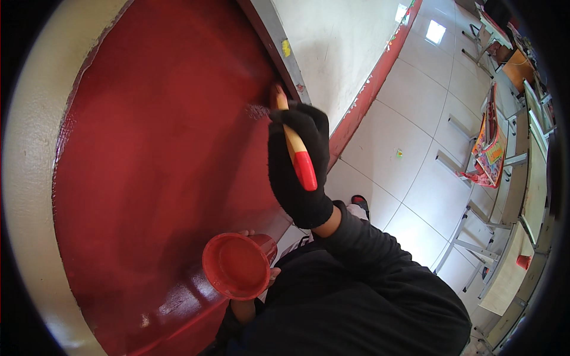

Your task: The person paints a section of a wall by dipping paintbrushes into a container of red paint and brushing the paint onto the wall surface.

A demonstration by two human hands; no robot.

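Right fingers are clenching a red-ended brush, left fingers cupping a red pot; a red surface is gleaming left, tiles right.

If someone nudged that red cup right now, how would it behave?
The red cup would probably slosh, being open and apparently holding red paint. It could tip, since only the left hand appears to support it. Its neat round rim suggests it is fairly stiff.

Left fingers partly behind cup, floor scrap unclear
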